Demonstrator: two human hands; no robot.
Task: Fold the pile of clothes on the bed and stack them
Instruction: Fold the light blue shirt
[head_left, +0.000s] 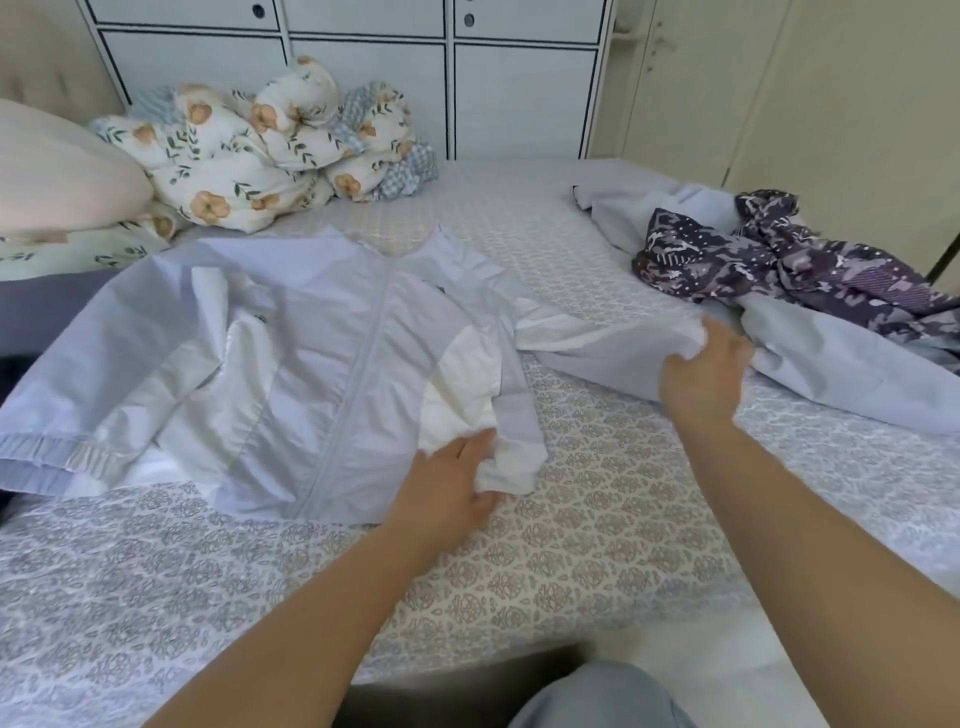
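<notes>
The main risk, as I judge it, is that the thin pale lavender and white zip-front jacket skews out of square: the right hand grips a bunched fistful of its outstretched sleeve, and the sleeve end runs close against the unfolded pale blue garment beside it, so a pull inward could drag that neighbour along or twist the sleeve. The left hand holds the white lower corner of the jacket's hem in a closed grip, fabric crumpled between fingers and thumb; if it lifts there, the smoothed front panel may ripple. The jacket lies front up and mostly flat on the patterned grey bed sheet, zip running down its middle, its other sleeve spread toward the left edge with a ribbed cuff showing. It looks light and slippery, creasing easily. A crumpled purple patterned garment sits on the blue one, both unfolded; no stack is visible yet
</notes>
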